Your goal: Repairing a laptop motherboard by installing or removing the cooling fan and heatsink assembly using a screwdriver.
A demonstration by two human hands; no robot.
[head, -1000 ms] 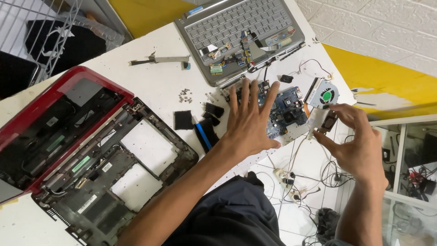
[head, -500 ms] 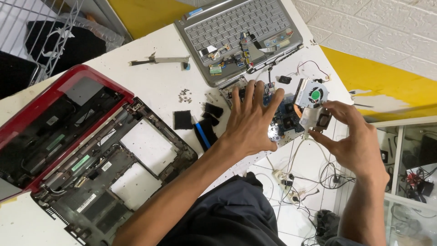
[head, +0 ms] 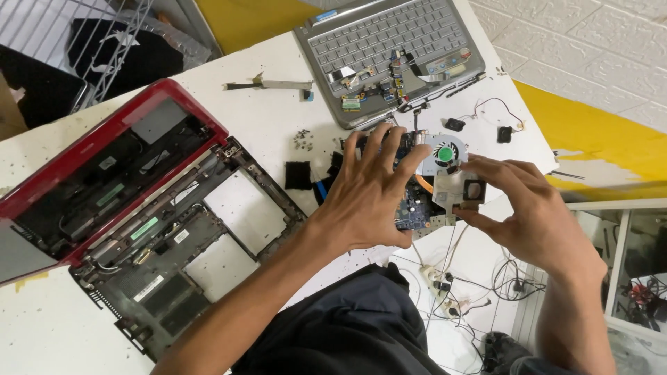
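Looking down from head height, a white table (head: 42, 326) fills the view, scattered with laptop parts. At far left lies an opened red laptop (head: 104, 173), its lid hinged back and its dark, stripped base (head: 187, 257) spread toward the middle, with empty bays and green labels showing inside. Behind it, a thin metal strip (head: 267, 84) rests on the table. Just right of the base sit a small black square pad (head: 299, 176) and a cluster of tiny screws (head: 302, 139).

At the top centre is a grey keyboard deck (head: 389, 48), with small boards and ribbon cables piled on its lower edge.

Below it, the person's left hand (head: 368, 201) lies palm down with fingers spread and released, pressing flat on a blue motherboard (head: 415, 208) at the table's right edge. Most of the board is hidden under the hand.

Touching the board's right side is a cooling assembly: a round fan (head: 445, 151) with a green centre and a pale metal heatsink (head: 451, 189) below it. The right hand (head: 535, 215) pinches the heatsink's far end, thumb beneath and fingertips above, grasping it over the board.

Farther right on the table lie two small black parts (head: 455, 125) joined to thin wires. Past the table edge, a power strip (head: 438, 281) and tangled cables (head: 507, 278) lie on the floor, and a yellow and white wall (head: 597, 90) rises at the right.
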